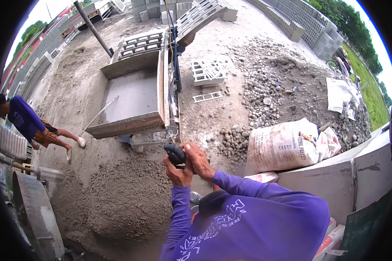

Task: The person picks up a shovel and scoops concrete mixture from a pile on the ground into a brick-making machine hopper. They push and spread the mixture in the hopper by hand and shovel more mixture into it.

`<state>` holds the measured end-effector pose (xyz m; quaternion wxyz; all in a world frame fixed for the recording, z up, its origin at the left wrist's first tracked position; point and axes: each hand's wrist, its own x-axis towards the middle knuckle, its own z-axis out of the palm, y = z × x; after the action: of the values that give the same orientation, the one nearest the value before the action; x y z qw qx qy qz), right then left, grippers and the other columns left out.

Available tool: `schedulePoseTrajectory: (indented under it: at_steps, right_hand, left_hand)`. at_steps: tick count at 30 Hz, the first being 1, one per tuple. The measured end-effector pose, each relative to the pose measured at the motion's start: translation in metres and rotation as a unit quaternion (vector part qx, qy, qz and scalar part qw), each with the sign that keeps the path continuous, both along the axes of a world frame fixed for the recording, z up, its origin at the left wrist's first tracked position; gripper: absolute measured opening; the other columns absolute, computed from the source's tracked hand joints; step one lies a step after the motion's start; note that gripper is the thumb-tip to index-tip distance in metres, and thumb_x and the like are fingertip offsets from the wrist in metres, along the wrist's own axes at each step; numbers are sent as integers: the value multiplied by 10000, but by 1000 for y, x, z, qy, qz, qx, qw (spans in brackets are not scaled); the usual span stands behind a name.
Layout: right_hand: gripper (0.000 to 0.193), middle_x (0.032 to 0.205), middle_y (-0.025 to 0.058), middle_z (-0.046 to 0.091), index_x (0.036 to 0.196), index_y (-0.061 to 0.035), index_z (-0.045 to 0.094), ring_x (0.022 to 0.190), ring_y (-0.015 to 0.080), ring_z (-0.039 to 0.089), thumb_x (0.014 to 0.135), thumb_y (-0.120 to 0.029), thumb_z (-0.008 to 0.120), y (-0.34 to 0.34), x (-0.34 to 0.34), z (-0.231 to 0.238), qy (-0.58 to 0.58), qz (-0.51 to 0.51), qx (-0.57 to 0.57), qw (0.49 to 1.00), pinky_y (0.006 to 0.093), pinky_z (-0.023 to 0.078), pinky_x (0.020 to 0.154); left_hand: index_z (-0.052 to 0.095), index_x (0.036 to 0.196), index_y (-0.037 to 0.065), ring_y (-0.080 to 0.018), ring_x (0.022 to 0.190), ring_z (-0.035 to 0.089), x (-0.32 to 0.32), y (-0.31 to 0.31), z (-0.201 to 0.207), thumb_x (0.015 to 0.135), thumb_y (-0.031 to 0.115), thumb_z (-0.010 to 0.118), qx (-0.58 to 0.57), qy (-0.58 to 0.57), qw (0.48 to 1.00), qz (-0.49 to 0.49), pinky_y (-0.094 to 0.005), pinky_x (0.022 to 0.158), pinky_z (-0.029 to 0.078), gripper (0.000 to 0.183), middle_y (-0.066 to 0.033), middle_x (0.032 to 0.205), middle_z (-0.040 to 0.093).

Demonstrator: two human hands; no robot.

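In front of my chest, both hands are closed around a small black handheld device (174,153) with rounded edges; its exact kind is hard to make out. My left hand (178,175) cups it from below. Against its right side presses my right hand (199,159), thumb near the top. Purple sleeves cover both forearms. Just beyond the hands stands a block-making machine with a shallow metal tray (133,96), and a thin pole (101,114) leans over the tray's rim.
A heap of damp grey mix (122,195) lies at lower left, beside a curved metal drum (37,215). A person in purple (28,117) walks at far left. Gravel (265,95), a full white sack (283,145) and a concrete ledge (318,180) are on the right. Hollow blocks (208,71) sit ahead.
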<state>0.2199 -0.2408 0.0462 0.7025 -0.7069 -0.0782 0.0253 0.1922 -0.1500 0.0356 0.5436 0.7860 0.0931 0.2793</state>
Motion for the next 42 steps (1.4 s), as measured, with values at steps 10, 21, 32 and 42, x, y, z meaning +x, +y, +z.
schedulePoseTrajectory:
  at_steps: [10, 21, 32, 42]
  right_hand:
    - [522, 888, 101, 638, 1278, -76, 475, 824, 179, 633, 853, -297, 683, -107, -28, 8, 6, -48, -102, 994, 327, 508, 713]
    - [263, 867, 81, 624, 1051, -38, 591, 812, 152, 583, 854, -193, 672, -133, -39, 1, -101, -123, 130, 979, 321, 461, 718]
    - [208, 873, 127, 638, 959, -34, 644, 787, 272, 620, 776, -117, 701, -351, -254, 106, -213, -718, -263, 608, 369, 489, 744]
    - [199, 882, 89, 635, 968, -47, 665, 847, 241, 610, 797, -131, 723, -267, -532, 184, -60, -853, -518, -12, 346, 481, 775]
  left_hand:
    - [574, 1108, 76, -306, 831, 651, 19, -42, -15, 710, 533, 718, 276, -11, 952, -132, -440, 737, 463, 622, -130, 928, 670]
    - [516, 1258, 47, -227, 791, 611, 15, -57, 12, 871, 457, 627, 242, 66, 946, -204, -346, 702, 505, 575, -108, 938, 643]
    - [653, 1018, 40, -267, 835, 655, 126, -42, -37, 909, 354, 572, 316, 53, 933, -163, -366, 710, 515, 343, -146, 929, 673]
    - [643, 1085, 94, -317, 900, 620, 172, -75, -27, 915, 525, 447, 406, 111, 894, -157, -411, 766, 460, 503, -126, 1011, 670]
